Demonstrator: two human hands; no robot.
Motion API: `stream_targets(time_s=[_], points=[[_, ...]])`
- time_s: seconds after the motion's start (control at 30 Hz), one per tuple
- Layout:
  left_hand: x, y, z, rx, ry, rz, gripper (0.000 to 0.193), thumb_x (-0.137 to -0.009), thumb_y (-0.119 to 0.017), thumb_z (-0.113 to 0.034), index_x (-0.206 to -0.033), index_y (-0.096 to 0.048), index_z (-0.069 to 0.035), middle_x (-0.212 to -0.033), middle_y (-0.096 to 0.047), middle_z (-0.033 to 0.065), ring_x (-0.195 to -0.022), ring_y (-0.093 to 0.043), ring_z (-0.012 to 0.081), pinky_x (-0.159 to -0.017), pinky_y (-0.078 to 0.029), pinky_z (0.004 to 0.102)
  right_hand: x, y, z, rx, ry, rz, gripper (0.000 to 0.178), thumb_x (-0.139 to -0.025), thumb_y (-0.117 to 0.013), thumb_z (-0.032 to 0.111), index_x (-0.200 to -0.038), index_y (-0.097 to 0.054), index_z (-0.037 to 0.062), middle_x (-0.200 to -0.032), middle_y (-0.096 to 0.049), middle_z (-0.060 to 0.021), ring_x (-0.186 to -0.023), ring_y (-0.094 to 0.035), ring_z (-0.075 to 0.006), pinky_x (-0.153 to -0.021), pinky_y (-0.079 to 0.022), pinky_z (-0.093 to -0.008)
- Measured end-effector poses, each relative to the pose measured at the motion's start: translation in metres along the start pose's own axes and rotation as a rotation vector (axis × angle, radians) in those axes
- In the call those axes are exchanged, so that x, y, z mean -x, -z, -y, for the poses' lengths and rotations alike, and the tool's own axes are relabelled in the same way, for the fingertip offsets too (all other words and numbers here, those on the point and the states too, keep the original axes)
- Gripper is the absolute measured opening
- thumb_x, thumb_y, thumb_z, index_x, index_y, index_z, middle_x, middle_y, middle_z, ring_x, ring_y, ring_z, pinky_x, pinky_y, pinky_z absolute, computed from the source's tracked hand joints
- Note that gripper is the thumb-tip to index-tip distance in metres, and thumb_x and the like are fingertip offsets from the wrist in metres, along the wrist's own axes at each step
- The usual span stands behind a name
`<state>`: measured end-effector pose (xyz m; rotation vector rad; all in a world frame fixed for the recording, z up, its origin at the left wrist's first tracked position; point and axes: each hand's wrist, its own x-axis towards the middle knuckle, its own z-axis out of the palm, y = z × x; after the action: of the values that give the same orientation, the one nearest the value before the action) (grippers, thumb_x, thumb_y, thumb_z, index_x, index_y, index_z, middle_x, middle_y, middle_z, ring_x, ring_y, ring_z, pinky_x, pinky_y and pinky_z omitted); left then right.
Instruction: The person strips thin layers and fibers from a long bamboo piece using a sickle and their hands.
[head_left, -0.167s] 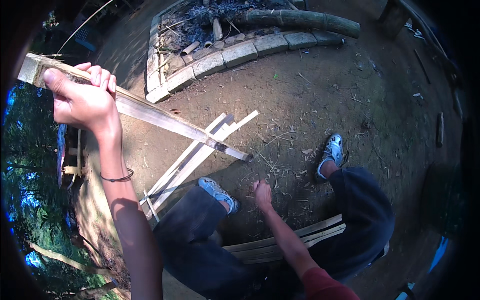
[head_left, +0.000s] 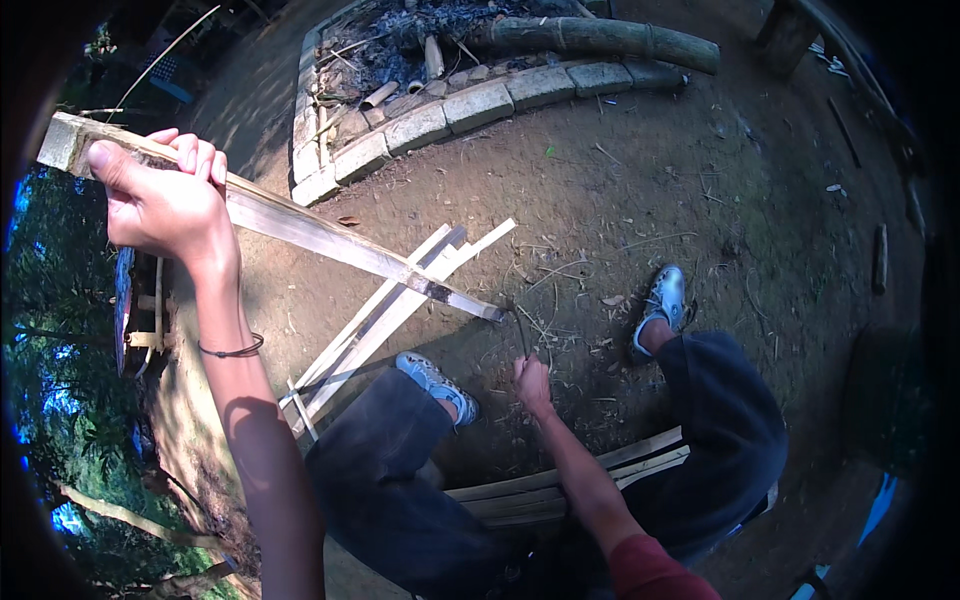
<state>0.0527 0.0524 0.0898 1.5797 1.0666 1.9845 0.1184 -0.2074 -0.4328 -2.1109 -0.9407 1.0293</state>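
Observation:
My left hand (head_left: 170, 195) is closed round the upper end of a long split bamboo slat (head_left: 310, 231), its thumb on top near the blocky end. The slat slopes down to the right, and its narrow tip is over the dirt. My right hand (head_left: 532, 383) is a fist around what looks like a thin dark knife (head_left: 521, 330), seen almost edge-on. The blade rises from the fist to beside the slat's tip; whether they touch I cannot tell. Several pale bamboo strips (head_left: 400, 305) lie crossed on the ground under the slat.
More split bamboo pieces (head_left: 560, 485) lie across beneath my right forearm, between my legs. Ahead, a curved brick border (head_left: 480, 108) rings a fire pit with ash, and a thick bamboo pole (head_left: 610, 40) rests over it. My shoes (head_left: 437, 385) stand apart on the dirt.
My right hand has shifted slightly up and right, and the dark blade now shows near the slat's tip. The left hand and slat have barely moved.

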Motion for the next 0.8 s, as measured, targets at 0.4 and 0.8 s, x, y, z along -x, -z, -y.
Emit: stream_targets(time_s=[0.4,0.8], points=[[-0.003,0.036,-0.002,0.011,0.021,-0.068,0.068,-0.096,-0.041,-0.060,-0.082,-0.048,0.006,-0.057,-0.041,0.0070,-0.044,-0.039,0.0143,-0.038,-0.032,0.0268,-0.016,0.031,0.001,0.074,0.077,0.038,0.033,-0.094,-0.051,0.025,-0.081,-0.060,-0.0032,-0.073,-0.064,-0.0256,-0.073,-0.066,-0.0417,-0.065,-0.050,-0.0478],[0.018,0.043,-0.020,0.031,0.029,-0.049,0.066,-0.096,-0.039,-0.060,-0.083,-0.046,0.003,-0.056,-0.041,0.0069,-0.042,-0.038,0.0131,-0.036,-0.031,0.0264,-0.046,0.077,0.053,-0.593,0.071,-0.205,0.030,-0.098,-0.049,0.024,-0.084,-0.059,0.0000,-0.049,-0.047,-0.0018,-0.042,-0.048,-0.0117,-0.041,-0.037,-0.0332]])
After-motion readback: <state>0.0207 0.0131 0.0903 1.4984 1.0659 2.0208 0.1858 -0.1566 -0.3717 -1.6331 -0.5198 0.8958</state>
